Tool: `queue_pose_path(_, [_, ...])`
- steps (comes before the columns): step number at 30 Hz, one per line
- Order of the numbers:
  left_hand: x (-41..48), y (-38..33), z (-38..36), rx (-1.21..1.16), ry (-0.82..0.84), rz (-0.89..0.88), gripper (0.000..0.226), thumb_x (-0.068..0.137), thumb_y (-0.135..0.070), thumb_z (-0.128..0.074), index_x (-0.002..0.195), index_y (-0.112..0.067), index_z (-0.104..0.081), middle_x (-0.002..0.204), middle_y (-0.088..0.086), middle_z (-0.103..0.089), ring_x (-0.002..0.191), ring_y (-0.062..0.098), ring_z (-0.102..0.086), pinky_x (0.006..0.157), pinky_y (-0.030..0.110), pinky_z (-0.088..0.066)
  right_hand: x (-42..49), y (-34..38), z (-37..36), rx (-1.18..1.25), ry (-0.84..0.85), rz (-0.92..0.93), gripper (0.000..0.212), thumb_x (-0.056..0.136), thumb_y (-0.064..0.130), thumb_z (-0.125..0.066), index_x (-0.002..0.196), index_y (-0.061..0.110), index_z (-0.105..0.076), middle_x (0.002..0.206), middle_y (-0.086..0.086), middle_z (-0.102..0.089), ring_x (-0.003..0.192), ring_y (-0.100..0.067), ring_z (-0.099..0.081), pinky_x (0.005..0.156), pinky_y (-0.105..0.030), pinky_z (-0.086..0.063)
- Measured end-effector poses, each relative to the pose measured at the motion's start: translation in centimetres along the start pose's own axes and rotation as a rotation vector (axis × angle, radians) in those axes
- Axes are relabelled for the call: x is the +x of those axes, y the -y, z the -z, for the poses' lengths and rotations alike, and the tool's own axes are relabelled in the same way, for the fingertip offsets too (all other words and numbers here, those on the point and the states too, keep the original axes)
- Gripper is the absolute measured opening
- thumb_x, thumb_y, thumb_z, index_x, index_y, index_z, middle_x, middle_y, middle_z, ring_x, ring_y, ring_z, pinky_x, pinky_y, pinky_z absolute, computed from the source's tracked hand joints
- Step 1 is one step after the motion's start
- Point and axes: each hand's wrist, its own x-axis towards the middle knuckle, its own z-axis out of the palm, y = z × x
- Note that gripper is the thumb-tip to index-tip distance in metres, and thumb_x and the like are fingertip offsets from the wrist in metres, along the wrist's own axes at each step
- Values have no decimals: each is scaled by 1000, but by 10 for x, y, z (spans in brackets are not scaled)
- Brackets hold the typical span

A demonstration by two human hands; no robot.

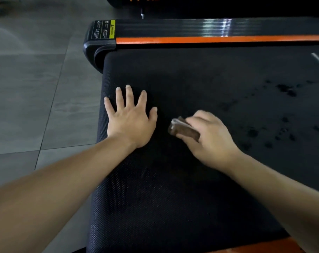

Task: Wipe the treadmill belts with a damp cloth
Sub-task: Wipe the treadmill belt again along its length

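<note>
- Treadmill belt (173, 189): we look down on a black, finely dimpled belt that fills most of the view. Its rounded end edge runs down the left, beside a grey tiled floor (27, 88).
- Along the far side of the belt we see a side rail (209, 40) with an orange stripe. A warning label (105, 29) with a yellow band sits on its end cap.
- The left hand (131, 119) lies palm down on the belt near that end edge. Its fingers (129, 95) are straight and spread wide, holding nothing. We judge that it braces the person or steadies the belt.
- The right hand (208, 136) is just beside it, toward the belt's middle, its fingers curled around a folded brown cloth (184, 128).
- The cloth sits on or just above the belt. The hand is blurred, so we cannot tell which.
- Farther right, a scatter of dark wet spots (286, 90) marks the belt, well apart from the cloth.
- Step in hand, as we judge it: wiping the end portion of this belt, with much of the surface not yet covered.
- Next move, as we judge it: sweep the cloth across the belt toward the spotted area with even pressure, clear of the flat hand. The textured surface may drag at the cloth, so it calls for a firm grip.
</note>
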Motion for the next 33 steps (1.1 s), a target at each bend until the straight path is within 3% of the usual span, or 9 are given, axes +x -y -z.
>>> queue_pose_path(2, [0,0,1,-3,4,7,69,104,-61,-15,164,-27,-10,172,15,3,158,38,11,125,64,3,-2,-12,8,-44,6,-6,34,94,49,-60,79,18,-59,82,4,-49,74,-18,-52,66,-35,-41])
queue_pose_path(6, [-1,0,0,-10,3,13,69,104,-61,-16,164,-28,-11,173,14,3,158,37,11,125,63,3,14,-50,19,-160,-175,-335,31,91,46,-63,88,15,-64,86,2,-51,85,-29,-59,70,-34,-44])
queue_pose_path(8, [-1,0,0,-16,2,16,69,104,-61,-17,164,-28,-12,173,14,2,158,37,10,125,63,3,-6,-25,12,-149,-175,-232,36,91,49,-58,83,15,-63,83,-1,-52,80,-30,-58,67,-36,-45])
queue_pose_path(12, [-1,0,2,-24,-7,23,68,103,-62,-17,163,-30,-15,173,13,-1,159,36,7,125,62,2,-69,23,6,79,113,99,35,92,49,-58,86,16,-68,84,1,-54,76,-21,-55,68,-38,-47])
queue_pose_path(14, [-2,0,2,-40,-2,26,67,104,-61,-18,163,-30,-17,173,13,-2,159,36,6,125,62,3,-60,0,14,-4,30,81,37,93,51,-58,83,15,-66,82,1,-54,74,-23,-56,66,-35,-45])
queue_pose_path(18, [-6,-2,6,-97,-42,-6,58,107,-51,-26,158,-25,-33,171,13,-17,159,34,-3,126,61,3,-41,-39,29,-98,-129,-269,32,91,47,-65,81,17,-58,85,1,-51,79,-23,-55,64,-33,-41])
queue_pose_path(23, [-22,-18,15,-94,-93,-187,45,109,-36,-36,148,-18,-51,158,9,-43,154,28,-26,127,57,-7,-88,19,24,91,117,6,23,86,45,-72,82,23,-66,83,10,-52,75,-10,-52,68,-24,-42])
queue_pose_path(30, [-77,-48,6,-42,148,-116,58,109,-48,-27,164,-32,-15,174,8,4,159,28,10,127,55,7,-74,-43,50,-24,-55,-258,31,89,48,-68,78,21,-56,83,7,-49,76,-16,-54,61,-32,-38])
queue_pose_path(33, [-87,-50,3,-16,174,-92,59,110,-48,-20,165,-35,-3,173,3,12,158,24,19,126,54,12,-102,-10,47,79,134,-84,30,88,48,-70,75,25,-55,82,10,-49,75,-13,-50,62,-32,-38])
